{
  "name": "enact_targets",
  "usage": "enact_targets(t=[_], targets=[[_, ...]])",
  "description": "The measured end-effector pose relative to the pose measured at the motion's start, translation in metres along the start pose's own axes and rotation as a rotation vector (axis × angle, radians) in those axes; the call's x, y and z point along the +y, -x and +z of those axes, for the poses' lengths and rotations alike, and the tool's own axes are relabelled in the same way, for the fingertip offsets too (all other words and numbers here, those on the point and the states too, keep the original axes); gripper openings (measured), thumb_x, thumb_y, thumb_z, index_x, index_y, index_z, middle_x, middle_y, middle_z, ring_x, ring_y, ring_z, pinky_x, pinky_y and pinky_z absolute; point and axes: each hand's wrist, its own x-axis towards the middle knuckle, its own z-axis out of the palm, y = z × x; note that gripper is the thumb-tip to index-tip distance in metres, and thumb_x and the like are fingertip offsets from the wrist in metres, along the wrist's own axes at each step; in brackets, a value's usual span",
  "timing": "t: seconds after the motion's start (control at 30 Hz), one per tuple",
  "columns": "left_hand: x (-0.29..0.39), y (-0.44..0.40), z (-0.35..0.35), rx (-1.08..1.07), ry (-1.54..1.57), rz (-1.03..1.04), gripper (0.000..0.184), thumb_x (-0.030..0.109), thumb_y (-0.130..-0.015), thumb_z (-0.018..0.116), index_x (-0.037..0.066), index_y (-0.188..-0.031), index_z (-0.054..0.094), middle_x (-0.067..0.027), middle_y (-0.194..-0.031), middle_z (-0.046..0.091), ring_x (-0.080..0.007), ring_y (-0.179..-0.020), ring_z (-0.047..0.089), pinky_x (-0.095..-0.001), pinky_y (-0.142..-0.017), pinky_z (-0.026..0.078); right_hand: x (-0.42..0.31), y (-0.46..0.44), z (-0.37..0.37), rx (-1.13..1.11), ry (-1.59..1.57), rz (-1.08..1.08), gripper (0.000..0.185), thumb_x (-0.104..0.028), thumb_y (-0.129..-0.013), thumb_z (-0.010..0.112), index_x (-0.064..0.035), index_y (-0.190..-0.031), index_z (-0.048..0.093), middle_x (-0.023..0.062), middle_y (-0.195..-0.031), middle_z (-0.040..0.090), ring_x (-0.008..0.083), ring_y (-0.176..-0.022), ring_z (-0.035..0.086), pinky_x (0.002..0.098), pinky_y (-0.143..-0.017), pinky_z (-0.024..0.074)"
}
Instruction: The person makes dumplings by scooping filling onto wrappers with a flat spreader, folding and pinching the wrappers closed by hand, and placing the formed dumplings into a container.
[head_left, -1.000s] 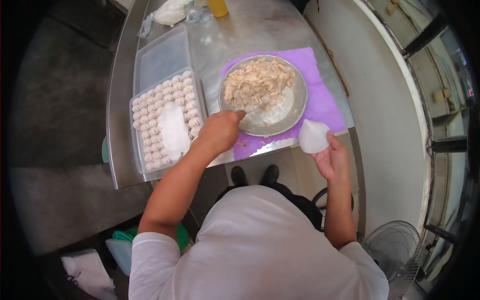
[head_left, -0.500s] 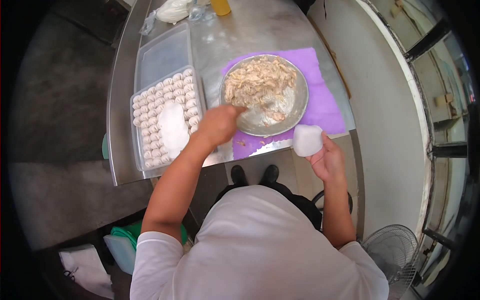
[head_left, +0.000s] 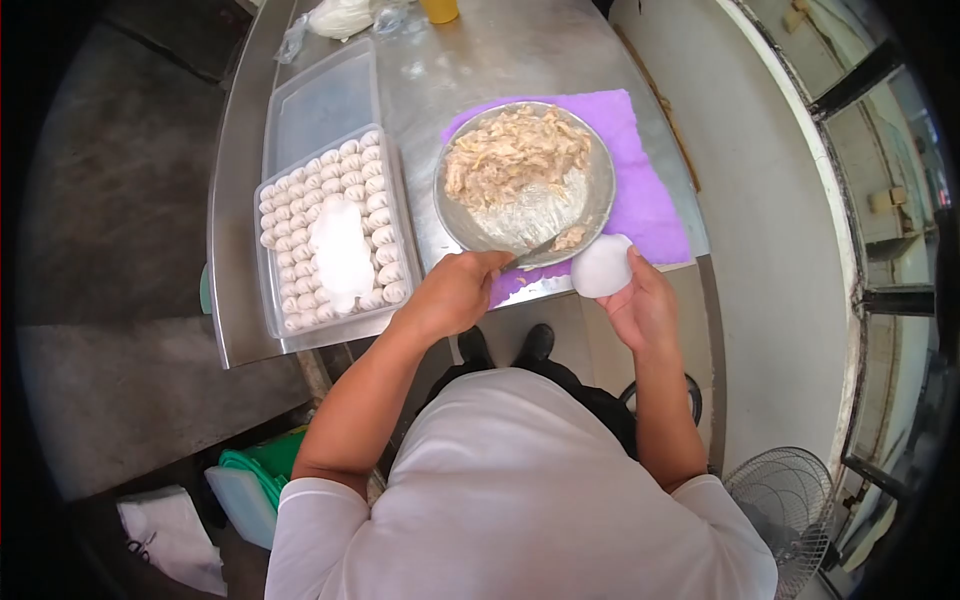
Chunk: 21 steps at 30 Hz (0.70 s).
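Observation:
My left hand is closed around the handle of a thin filling spatula, which reaches over the near rim of a round metal bowl. A small lump of filling sits at its tip. More pale, shredded-looking filling is heaped on the bowl's far side. On the fingers of my right hand lies a round white dough wrapper, held just beside the bowl's near right edge. Left of the bowl, a plastic tray holds rows of pleated dumplings, with white wrappers lying over some of them.
A purple cloth lies under the bowl on the metal table. Behind the tray is a clear lid. White plastic bags and a yellow container stand farther back. A wall and a fan are at right.
My left hand has moved right and toward me, bringing the spatula and a lump of filling to the bowl's near edge. The wrapper in my right hand has shifted slightly left toward the bowl.

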Motion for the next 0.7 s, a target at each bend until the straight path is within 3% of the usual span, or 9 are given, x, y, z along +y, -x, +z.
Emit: enact_targets(t=[0.07, 0.17, 0.23, 0.43, 0.53, 0.63, 0.7], targets=[[0.011, 0.002, 0.004, -0.043, 0.089, -0.054, 0.035, 0.000, -0.092, 0.053, 0.000, -0.123, 0.068, -0.0291, -0.098, 0.069, -0.0425, -0.093, 0.068, -0.0462, -0.085, 0.053, -0.001, -0.003, 0.008, 0.016, -0.038, -0.018, 0.038, -0.022, -0.108, 0.047, 0.0041, -0.134, 0.050, 0.0172, -0.130, 0.061, 0.0300, -0.120, 0.062, 0.0500, -0.100, 0.0513], [0.022, 0.017, 0.020, 0.009, 0.211, 0.060, 0.036, 0.000, -0.094, 0.054, 0.002, -0.127, 0.066, -0.0260, -0.093, 0.069, -0.0422, -0.088, 0.067, -0.0470, -0.081, 0.053, -0.007, -0.003, 0.014, 0.024, -0.030, -0.014, 0.037, -0.021, -0.108, 0.046, 0.0047, -0.134, 0.050, 0.0174, -0.132, 0.060, 0.0312, -0.122, 0.060, 0.0514, -0.102, 0.0501], [0.027, 0.022, 0.024, 0.094, -0.046, 0.251, 0.046, -0.009, -0.090, 0.056, 0.007, -0.132, 0.064, -0.0230, -0.088, 0.068, -0.0392, -0.079, 0.066, -0.0435, -0.076, 0.053, -0.008, -0.006, 0.006, 0.038, -0.021, -0.011, 0.038, -0.021, -0.108, 0.045, 0.0057, -0.134, 0.049, 0.0180, -0.132, 0.060, 0.0318, -0.122, 0.060, 0.0512, -0.102, 0.0502], [0.037, 0.010, -0.004, 0.074, -0.114, 0.190, 0.043, -0.006, -0.088, 0.060, 0.007, -0.129, 0.067, -0.0213, -0.090, 0.065, -0.0401, -0.084, 0.064, -0.0472, -0.075, 0.051, -0.013, -0.005, 0.003, 0.028, 0.030, 0.035, 0.039, -0.021, -0.109, 0.043, 0.0088, -0.133, 0.049, 0.0207, -0.130, 0.060, 0.0328, -0.121, 0.061, 0.0499, -0.101, 0.0506], [0.039, 0.005, 0.005, 0.086, -0.120, 0.332, 0.039, -0.006, -0.088, 0.060, 0.004, -0.125, 0.069, -0.0210, -0.082, 0.065, -0.0410, -0.077, 0.064, -0.0466, -0.073, 0.052, -0.014, -0.006, 0.000, 0.014, 0.019, 0.048, 0.040, -0.023, -0.109, 0.043, 0.0084, -0.133, 0.049, 0.0207, -0.131, 0.060, 0.0327, -0.121, 0.061, 0.0498, -0.102, 0.0501], [0.048, 0.020, -0.015, 0.009, -0.153, 0.283, 0.040, -0.009, -0.088, 0.059, 0.003, -0.124, 0.069, -0.0216, -0.090, 0.068, -0.0400, -0.080, 0.066, -0.0437, -0.073, 0.053, -0.016, -0.003, -0.003, 0.051, -0.029, 0.034, 0.042, -0.026, -0.108, 0.044, 0.0064, -0.136, 0.047, 0.0194, -0.134, 0.059, 0.0321, -0.124, 0.059, 0.0498, -0.105, 0.0482], [0.050, 0.031, -0.029, -0.023, -0.003, 0.253, 0.044, -0.012, -0.087, 0.057, 0.004, -0.127, 0.068, -0.0227, -0.104, 0.070, -0.0385, -0.089, 0.068, -0.0412, -0.076, 0.055, -0.021, 0.002, 0.003, 0.088, -0.058, 0.022, 0.044, -0.027, -0.108, 0.045, 0.0053, -0.137, 0.046, 0.0186, -0.135, 0.058, 0.0317, -0.126, 0.058, 0.0495, -0.107, 0.0469]])
